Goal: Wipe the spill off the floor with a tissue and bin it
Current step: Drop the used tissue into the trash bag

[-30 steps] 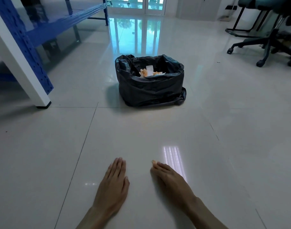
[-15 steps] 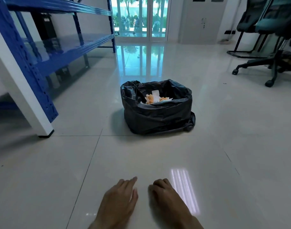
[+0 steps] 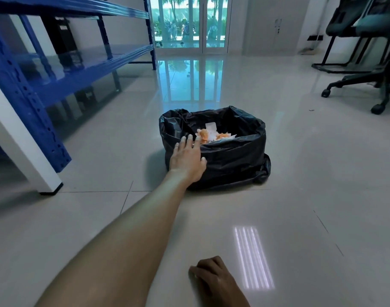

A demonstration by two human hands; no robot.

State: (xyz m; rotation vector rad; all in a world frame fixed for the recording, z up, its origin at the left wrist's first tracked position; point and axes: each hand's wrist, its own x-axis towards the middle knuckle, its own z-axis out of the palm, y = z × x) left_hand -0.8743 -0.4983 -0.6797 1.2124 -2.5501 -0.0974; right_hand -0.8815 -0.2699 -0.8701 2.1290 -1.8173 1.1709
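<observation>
Head camera shows your left hand (image 3: 188, 156) spread flat on the near rim of the bin (image 3: 233, 160), holding nothing, probably to steady it. The stained tissue (image 3: 211, 135) lies inside the bin. Your right hand (image 3: 214, 282) rests curled on the floor (image 3: 300, 218), well before the bin, as support.

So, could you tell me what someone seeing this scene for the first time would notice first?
Most striking is the left hand, stretched far forward with fingers spread against the near rim of the black bin bag in the middle of the floor. Inside it lie orange-stained tissues. The right hand rests curled on the glossy tiled floor close to the camera, and blue shelving stands at the left.
</observation>
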